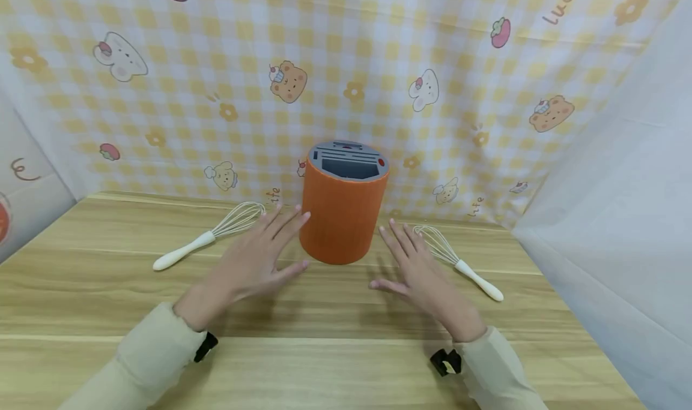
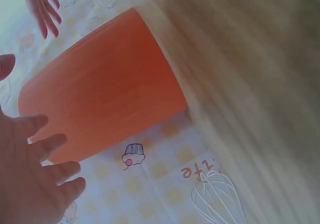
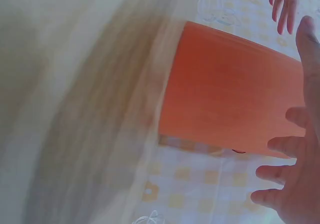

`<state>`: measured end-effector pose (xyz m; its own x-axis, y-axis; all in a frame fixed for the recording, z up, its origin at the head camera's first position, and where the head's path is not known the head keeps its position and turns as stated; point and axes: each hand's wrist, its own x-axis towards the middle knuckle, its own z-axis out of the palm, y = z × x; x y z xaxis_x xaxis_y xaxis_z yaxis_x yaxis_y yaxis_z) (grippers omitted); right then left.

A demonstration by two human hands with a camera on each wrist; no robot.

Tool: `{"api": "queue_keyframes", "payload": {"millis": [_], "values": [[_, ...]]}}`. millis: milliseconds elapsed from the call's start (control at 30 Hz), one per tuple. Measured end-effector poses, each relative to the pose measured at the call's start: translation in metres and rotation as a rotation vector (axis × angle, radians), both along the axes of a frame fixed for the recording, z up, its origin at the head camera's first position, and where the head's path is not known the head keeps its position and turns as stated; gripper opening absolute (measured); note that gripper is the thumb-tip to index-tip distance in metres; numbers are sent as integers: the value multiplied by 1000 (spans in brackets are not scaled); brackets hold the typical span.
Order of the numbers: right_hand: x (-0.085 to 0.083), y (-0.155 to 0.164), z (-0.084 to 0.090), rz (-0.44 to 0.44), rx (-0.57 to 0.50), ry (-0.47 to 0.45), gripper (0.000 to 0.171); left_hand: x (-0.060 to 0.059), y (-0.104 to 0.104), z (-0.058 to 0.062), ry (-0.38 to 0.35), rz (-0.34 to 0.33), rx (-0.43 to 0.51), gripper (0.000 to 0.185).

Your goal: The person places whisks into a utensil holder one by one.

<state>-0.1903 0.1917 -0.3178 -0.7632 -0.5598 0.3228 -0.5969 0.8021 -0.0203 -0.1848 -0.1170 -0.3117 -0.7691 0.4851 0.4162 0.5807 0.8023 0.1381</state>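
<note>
An orange knife block with a slotted grey top stands upright at the back of the table, no knives visible in its slots. My left hand hovers in front of it on the left, fingers spread and holding nothing. On the other side, my right hand is held out likewise, also without anything in it. In the head view both hands look apart from the block. A whisk with a white handle lies beyond the left hand. Another white-handled whisk lies to the right of the right hand.
The wooden table ends at the back against a yellow checked cloth with cartoon prints. White sheeting hangs along the right side. Both sleeves have a dark device at the wrist.
</note>
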Motion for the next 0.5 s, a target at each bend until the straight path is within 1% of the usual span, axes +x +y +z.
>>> {"api": "queue_keyframes", "payload": {"millis": [67, 200, 267, 333, 433, 500], "values": [[-1, -1, 4, 3, -68, -24, 92, -3, 0, 4, 26, -8, 32, 75], [-8, -4, 13, 13, -207, -41, 90, -9, 2, 15, 82, -21, 123, 78], [-11, -6, 19, 10, -270, -61, 88, -11, 3, 22, 91, -18, 170, 80], [-16, -9, 25, 9, -330, -85, 86, -14, 4, 29, 78, -8, 213, 81], [-24, -12, 36, 16, -423, -116, 85, -20, 5, 38, 24, 18, 286, 82], [-31, -15, 44, 22, -489, -135, 85, -27, 5, 43, -9, 35, 336, 82]]}}
